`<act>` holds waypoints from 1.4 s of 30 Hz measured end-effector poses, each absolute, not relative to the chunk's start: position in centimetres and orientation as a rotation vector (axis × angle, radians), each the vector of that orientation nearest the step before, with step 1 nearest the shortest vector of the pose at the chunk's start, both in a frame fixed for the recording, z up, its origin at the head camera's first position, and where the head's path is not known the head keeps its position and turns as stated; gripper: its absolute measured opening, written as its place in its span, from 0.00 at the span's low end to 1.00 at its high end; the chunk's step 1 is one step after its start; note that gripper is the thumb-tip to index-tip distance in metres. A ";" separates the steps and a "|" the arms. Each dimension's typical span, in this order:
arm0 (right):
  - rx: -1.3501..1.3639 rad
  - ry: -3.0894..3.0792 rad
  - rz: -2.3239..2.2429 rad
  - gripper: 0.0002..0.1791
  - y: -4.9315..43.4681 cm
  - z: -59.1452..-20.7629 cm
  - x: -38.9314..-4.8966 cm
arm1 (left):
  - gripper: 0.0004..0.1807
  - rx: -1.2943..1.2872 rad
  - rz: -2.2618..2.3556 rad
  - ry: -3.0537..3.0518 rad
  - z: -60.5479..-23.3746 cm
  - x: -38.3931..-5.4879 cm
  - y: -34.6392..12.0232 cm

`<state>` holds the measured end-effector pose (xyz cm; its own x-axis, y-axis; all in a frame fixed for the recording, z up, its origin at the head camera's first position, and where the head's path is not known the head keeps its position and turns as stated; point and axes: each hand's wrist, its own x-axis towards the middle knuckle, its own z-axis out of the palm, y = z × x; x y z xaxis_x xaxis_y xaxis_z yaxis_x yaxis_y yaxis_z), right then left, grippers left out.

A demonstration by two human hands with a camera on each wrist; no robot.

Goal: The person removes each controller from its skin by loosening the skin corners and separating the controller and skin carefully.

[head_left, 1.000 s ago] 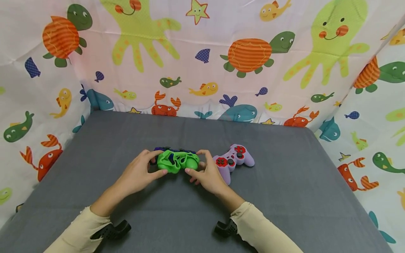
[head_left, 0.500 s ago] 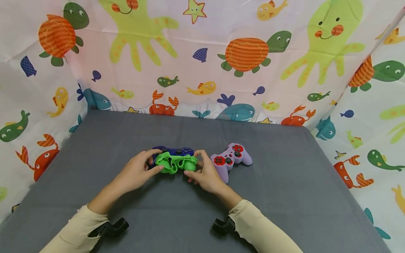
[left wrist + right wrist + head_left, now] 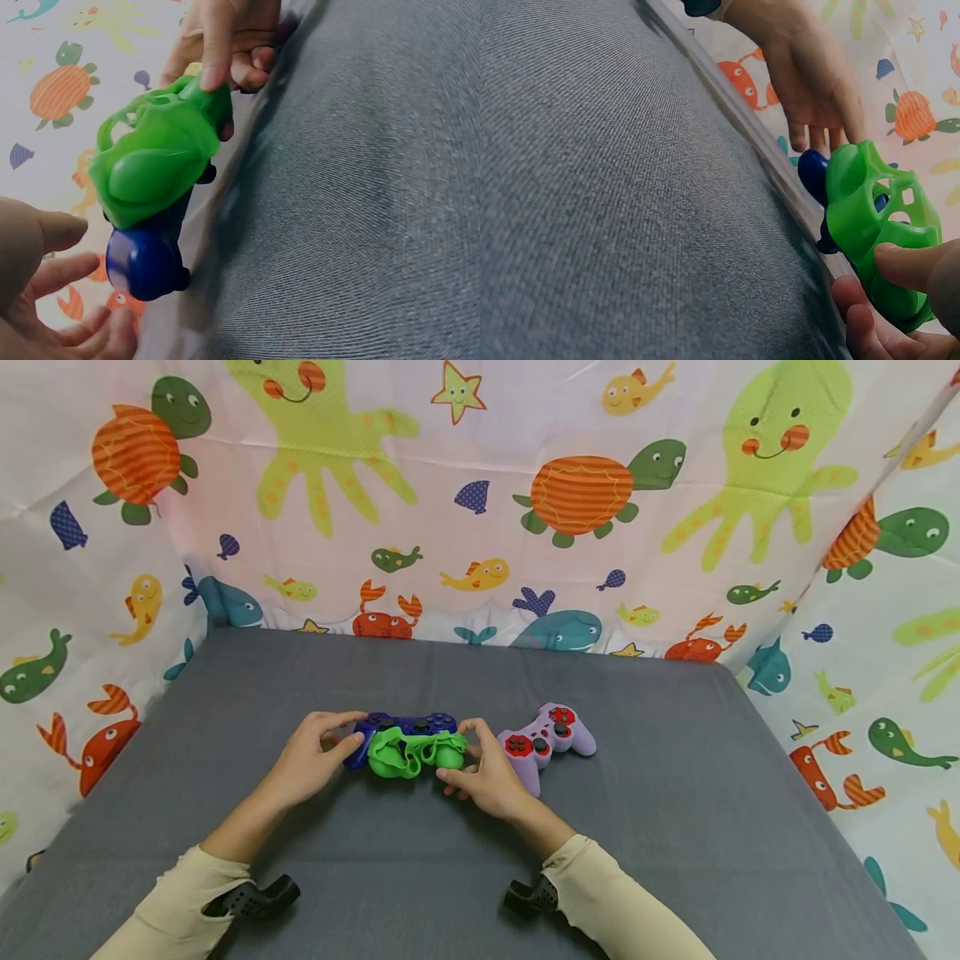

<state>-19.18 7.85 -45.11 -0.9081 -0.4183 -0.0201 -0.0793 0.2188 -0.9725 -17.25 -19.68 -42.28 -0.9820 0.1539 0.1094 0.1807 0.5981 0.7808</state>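
Observation:
A blue game controller (image 3: 411, 724) is held above the grey table, with a soft bright green controller cover (image 3: 387, 757) lying over its near side. My right hand (image 3: 487, 777) pinches the right end of cover and controller, thumb on the green surface (image 3: 900, 300). On the other side, my left hand (image 3: 306, 764) is spread beside the controller's left handle. In the left wrist view a small gap separates its fingers from the bare blue handle (image 3: 146, 262). The cover's openings show in the right wrist view. The controller's right handle is hidden by the cover and my right hand.
Right behind my right hand, a lilac controller (image 3: 553, 737) with red button areas lies on the grey table (image 3: 675, 827). A printed sea-animal cloth (image 3: 450, 493) hangs along the back and sides. Black wrist cameras (image 3: 262, 897) sit at both cuffs.
My left hand has let go of the green cover and moved left off the controller. More of the blue controller shows, its left handle now bare. My right hand keeps its hold.

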 end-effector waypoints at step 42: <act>-0.667 2.152 -1.734 0.30 8.4 -45.2 -19.5 | 0.37 -0.329 -2.080 -2.856 -43.4 -18.5 -21.6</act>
